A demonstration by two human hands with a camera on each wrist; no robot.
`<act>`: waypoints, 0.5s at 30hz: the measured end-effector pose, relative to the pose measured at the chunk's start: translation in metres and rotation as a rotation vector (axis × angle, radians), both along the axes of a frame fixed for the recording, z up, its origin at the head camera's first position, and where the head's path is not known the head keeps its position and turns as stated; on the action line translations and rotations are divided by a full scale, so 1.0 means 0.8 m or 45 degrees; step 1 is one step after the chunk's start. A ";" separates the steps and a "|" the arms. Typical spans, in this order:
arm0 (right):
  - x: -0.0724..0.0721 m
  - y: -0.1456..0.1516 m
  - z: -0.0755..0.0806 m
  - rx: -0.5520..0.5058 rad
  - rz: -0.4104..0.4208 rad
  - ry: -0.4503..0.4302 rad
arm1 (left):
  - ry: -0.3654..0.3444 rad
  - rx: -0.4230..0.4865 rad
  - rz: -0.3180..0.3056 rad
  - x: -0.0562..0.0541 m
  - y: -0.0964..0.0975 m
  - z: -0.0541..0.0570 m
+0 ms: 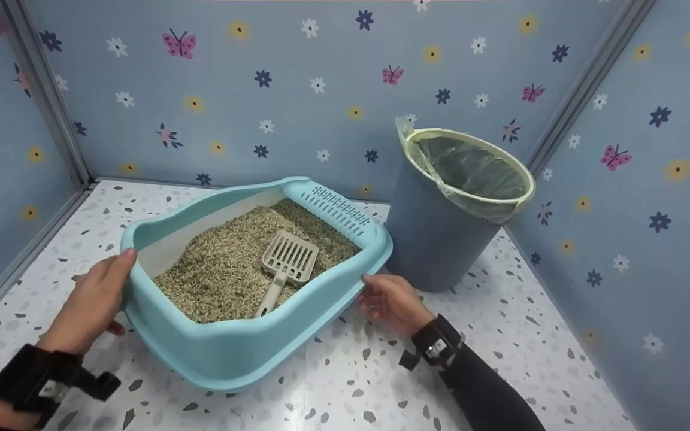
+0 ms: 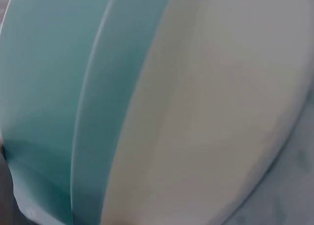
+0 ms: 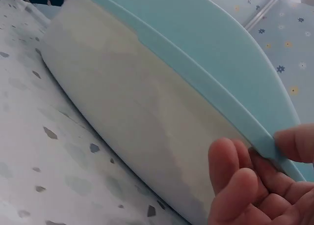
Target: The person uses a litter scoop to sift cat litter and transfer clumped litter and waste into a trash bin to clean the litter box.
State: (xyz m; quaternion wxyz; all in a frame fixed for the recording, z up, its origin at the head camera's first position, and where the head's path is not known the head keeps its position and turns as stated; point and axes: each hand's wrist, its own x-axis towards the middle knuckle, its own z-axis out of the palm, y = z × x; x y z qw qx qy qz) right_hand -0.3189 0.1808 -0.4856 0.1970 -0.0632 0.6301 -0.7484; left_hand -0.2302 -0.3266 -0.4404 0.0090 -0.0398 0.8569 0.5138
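Note:
A light blue litter box (image 1: 213,353) with a white lower pan (image 3: 122,97) stands on the floor, partly filled with tan pellet litter (image 1: 219,263). A beige slotted litter scoop (image 1: 290,257) lies on the litter, its handle towards the near side. At the box's left end, my left hand (image 1: 90,302) holds the blue side, thumb up by the rim; its other fingers are mostly hidden. On the right near side, my right hand (image 1: 396,302) pinches the blue top's lower edge, thumb above and curled fingers (image 3: 225,161) below. The left wrist view shows mostly the box's wall (image 2: 117,87).
Close behind the box's right end stands a grey-blue trash bin (image 1: 441,233) with a pale rim and a clear liner bag (image 1: 471,170). Flower-patterned wall panels (image 1: 297,90) enclose the back and both sides. The floor (image 1: 345,383) is white with grey speckles.

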 end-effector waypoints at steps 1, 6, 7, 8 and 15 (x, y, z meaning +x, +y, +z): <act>-0.006 0.003 0.000 -0.006 -0.051 -0.012 | 0.002 -0.008 0.002 0.010 0.008 0.001; -0.031 0.014 0.000 -0.088 -0.231 -0.035 | 0.030 -0.038 -0.019 0.046 0.046 0.007; -0.034 0.015 0.001 -0.097 -0.229 -0.027 | 0.037 -0.025 -0.011 0.049 0.051 0.008; -0.036 0.015 0.001 -0.101 -0.221 -0.017 | 0.044 -0.009 -0.001 0.050 0.055 0.008; -0.030 0.015 0.000 -0.092 -0.146 0.022 | 0.073 -0.018 0.106 0.041 0.054 0.003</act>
